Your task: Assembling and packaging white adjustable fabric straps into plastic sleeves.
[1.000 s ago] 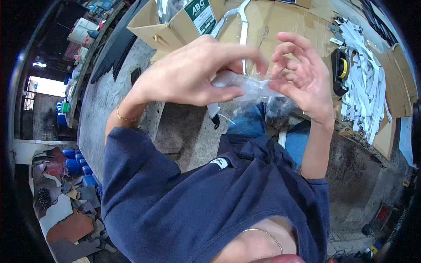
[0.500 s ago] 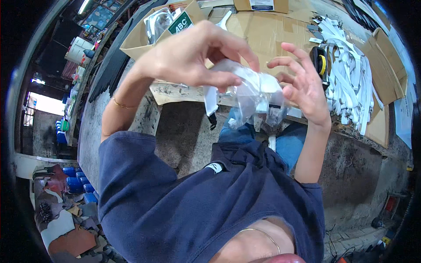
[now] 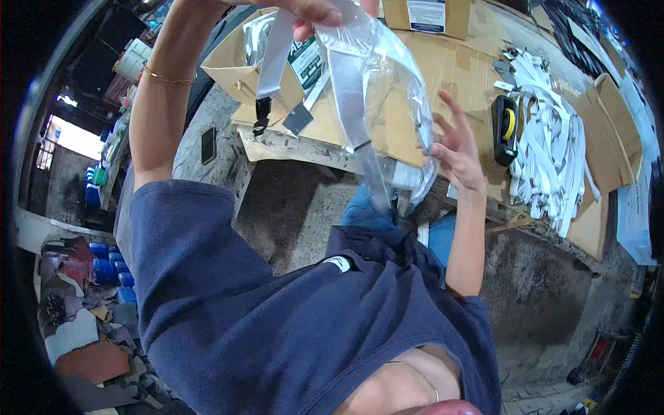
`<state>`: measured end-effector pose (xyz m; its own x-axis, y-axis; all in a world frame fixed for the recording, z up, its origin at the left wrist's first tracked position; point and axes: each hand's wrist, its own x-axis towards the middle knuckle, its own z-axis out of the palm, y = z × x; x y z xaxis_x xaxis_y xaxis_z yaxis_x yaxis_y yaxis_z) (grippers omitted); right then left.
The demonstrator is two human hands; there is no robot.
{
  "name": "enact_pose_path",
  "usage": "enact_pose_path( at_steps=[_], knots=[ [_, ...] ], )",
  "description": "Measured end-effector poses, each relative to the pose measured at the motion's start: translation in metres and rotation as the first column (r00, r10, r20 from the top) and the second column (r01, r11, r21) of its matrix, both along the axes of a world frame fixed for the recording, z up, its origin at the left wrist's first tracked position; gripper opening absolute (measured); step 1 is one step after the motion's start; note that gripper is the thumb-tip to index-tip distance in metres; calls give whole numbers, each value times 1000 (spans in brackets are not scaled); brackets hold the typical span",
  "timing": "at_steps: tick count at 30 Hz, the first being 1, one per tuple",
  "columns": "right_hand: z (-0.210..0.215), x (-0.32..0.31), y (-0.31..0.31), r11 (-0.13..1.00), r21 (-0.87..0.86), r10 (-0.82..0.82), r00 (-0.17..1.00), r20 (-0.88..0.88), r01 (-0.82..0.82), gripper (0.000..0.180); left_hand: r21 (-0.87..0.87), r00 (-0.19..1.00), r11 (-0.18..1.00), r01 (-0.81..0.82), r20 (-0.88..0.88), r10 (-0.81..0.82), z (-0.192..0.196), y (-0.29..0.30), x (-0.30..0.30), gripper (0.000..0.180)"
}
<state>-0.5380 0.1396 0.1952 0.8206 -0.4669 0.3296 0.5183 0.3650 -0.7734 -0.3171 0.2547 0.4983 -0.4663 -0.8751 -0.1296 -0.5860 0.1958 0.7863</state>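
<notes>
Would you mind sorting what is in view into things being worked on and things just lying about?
In hand: clear plastic bag, white straps in it, pinched by left hand; right hand at its side.
Lying about: pile of white straps, tape measure, cardboard boxes, phone.

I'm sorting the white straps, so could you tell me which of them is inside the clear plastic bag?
The strap in the clear bag is the one hanging from the left hand near the right hand. A second strap hangs outside it; the rest lie piled on the cardboard.

left hand [image 3: 304, 8] raised with clear bag [image 3: 377, 90], right hand [image 3: 456, 155] dropped away
</notes>
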Motion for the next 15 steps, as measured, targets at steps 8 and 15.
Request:
enact_pose_path(
  at_steps=[8,15],
  knots=[
    [35,-32,23,783,-305,-583,811,-54,543,90,4,979,999,-44,200,42,13,5,0,29],
    [46,-37,12,855,-283,-441,897,41,433,78,72,989,997,14,145,-25,11,-18,-21,29]
  ],
)
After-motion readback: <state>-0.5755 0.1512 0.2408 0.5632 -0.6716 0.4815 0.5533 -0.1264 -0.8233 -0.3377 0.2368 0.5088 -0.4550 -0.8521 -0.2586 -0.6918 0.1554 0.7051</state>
